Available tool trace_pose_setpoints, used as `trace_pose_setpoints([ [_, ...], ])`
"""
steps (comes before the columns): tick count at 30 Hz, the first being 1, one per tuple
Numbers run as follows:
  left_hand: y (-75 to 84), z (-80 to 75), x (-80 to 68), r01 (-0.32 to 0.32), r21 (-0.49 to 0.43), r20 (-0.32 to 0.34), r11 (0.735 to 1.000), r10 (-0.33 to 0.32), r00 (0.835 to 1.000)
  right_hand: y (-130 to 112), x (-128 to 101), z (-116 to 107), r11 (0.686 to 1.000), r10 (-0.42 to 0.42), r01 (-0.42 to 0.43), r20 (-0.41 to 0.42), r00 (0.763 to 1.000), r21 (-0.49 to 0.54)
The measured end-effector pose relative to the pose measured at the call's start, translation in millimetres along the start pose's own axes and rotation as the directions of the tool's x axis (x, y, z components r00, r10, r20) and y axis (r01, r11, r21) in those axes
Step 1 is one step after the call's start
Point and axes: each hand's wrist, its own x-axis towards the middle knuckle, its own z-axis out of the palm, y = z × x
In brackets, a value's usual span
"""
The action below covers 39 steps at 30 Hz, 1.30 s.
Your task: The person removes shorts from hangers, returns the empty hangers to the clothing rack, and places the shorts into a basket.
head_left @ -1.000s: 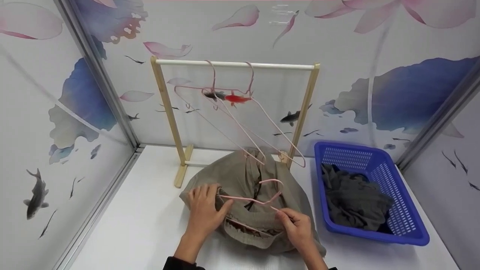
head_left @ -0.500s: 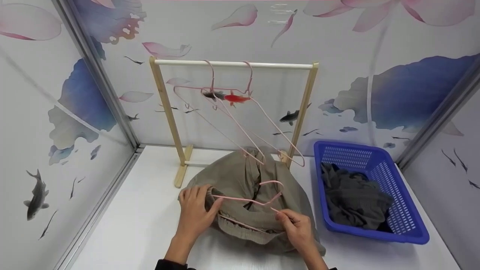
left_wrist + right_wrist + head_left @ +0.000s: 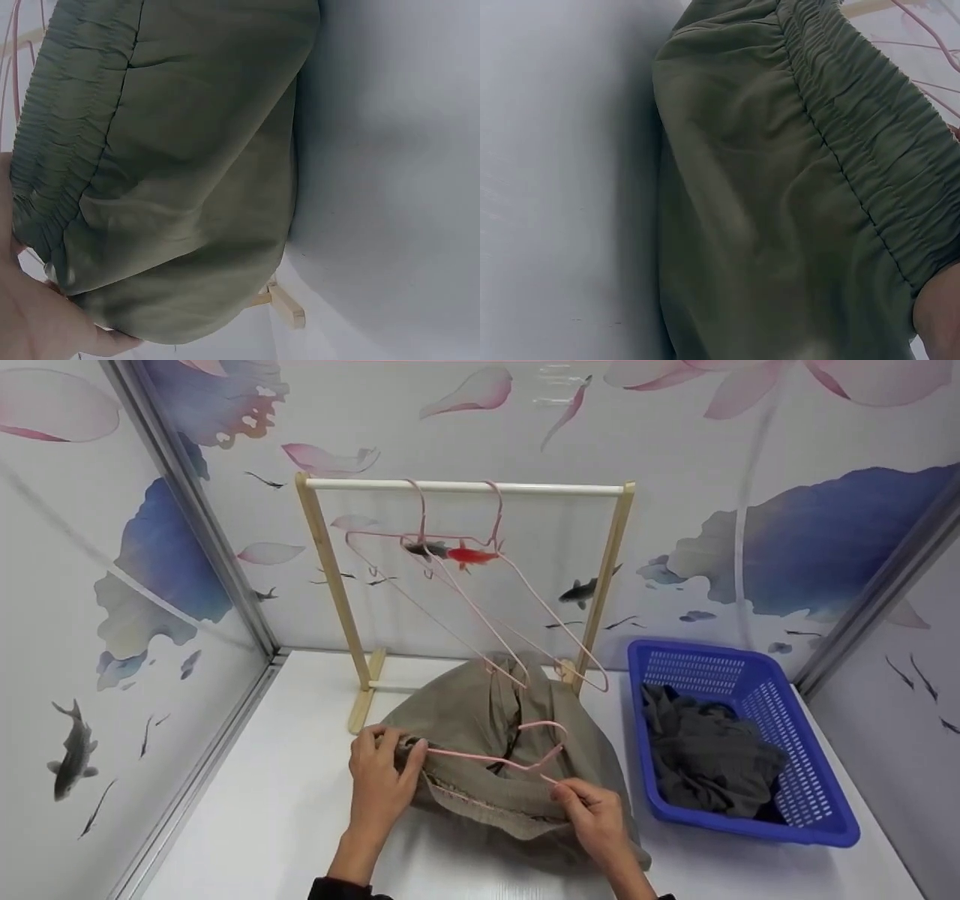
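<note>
Olive-grey pants (image 3: pixel 450 701) with a gathered elastic waistband (image 3: pixel 870 142) and a dark drawstring lie bunched on the table. A pink clothes hanger (image 3: pixel 480 757) lies across the waist opening, hook upward, its left end running into the waistband. At the left end of the waistband, my left hand (image 3: pixel 381 776) grips the cloth, thumb on the near side. My right hand (image 3: pixel 596 817) pinches the hanger's right arm together with the waistband's right side. In the left wrist view, fingers (image 3: pixel 37 315) hold the band's edge. The hanger's ends are hidden by cloth and hands.
Behind the pants stands a wooden rack (image 3: pixel 349 607) with a white rail (image 3: pixel 540 489). Two pink hangers (image 3: pixel 551 615) hang from it, their lower ends reaching over the pants. A blue basket (image 3: pixel 814 765) holding dark clothes (image 3: pixel 712 757) is at right.
My left hand has moved left, pulling the waistband's left end outward along the hanger. The waist opening has narrowed and stretched. My right hand stays nearly in place.
</note>
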Motion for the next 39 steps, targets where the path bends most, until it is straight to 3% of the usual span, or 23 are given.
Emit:
trace_pose_setpoints([
  [5, 2.4, 1.4, 3.7, 0.139, -0.015, 0.047, 0.990, -0.138, 0.989, -2, 0, -1, 0.999, -0.007, 0.007, -0.014, 1.000, 0.035],
  [11, 5.0, 1.1, 7.9, 0.239, -0.014, 0.070, 0.971, -0.237, 0.969, -3, 1, -3, 0.999, -0.023, 0.024, -0.020, 1.000, 0.047],
  [21, 6.9, -3.7, 11.8, 0.292, -0.024, 0.042, 0.956, -0.291, 0.956, -2, -1, -1, 0.999, 0.020, -0.018, -0.047, 0.999, 0.041],
  [29, 5.0, -12.6, 14.3, 0.281, -0.019, 0.003, 0.959, -0.281, 0.960, 1, -2, -1, 1.000, 0.004, -0.005, -0.062, 0.998, -0.013],
  [35, -0.2, -17.8, 15.8, 0.290, -0.021, -0.001, 0.957, -0.290, 0.957, 0, -2, 0, 0.997, 0.068, -0.067, -0.051, 0.996, 0.031],
  [39, -4.7, -20.6, 17.2, 0.306, -0.038, 0.006, 0.951, -0.306, 0.952, -1, -2, 2, 1.000, 0.027, -0.027, -0.050, 0.998, 0.004],
])
